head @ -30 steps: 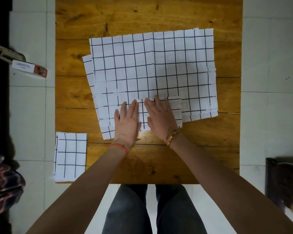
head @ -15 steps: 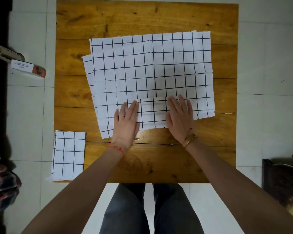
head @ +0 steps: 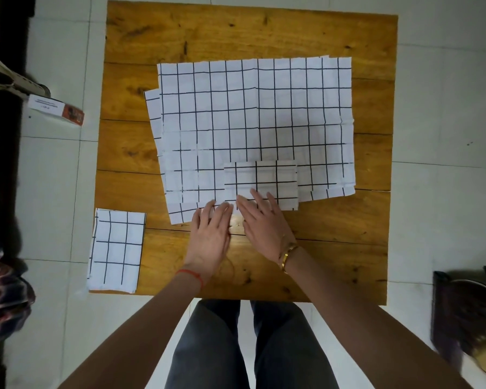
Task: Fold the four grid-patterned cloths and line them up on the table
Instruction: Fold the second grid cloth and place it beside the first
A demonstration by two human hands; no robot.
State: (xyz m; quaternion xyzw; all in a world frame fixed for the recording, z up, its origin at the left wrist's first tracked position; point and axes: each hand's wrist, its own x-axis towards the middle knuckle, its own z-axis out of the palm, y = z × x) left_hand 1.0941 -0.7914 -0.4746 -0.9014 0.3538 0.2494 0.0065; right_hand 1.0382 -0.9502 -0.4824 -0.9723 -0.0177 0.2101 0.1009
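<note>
Two hands lie flat at the near middle of the wooden table, fingers straight and pointing toward 12 o'clock. Left hand, a red thread at the wrist, is released and grasps nothing; its fingertips touch the near edge of the spread cloths. Right hand, a gold bangle at the wrist, is likewise released, its straight fingers pressing on the near left corner of the small folded cloth.

That small folded cloth extends from the right hand's fingertips toward 1 o'clock and rests on top of the spread cloths at their near edge. Spread cloths, white with a black grid, lie stacked in offset layers from the hands toward 12 o'clock, covering the middle of the table; how many layers cannot be told. A second folded cloth lies well apart from the left hand at 9 o'clock, on the table's near left corner, its left edge overhanging slightly.

Table surface: stained planks with dark knots, bare at the far edge and at 3 o'clock. Floor: pale tiles. A small box sits at 10 o'clock beyond the table. A dark, blurred object stands at 4 o'clock. Patterned fabric shows at the left frame edge, 8 o'clock.
</note>
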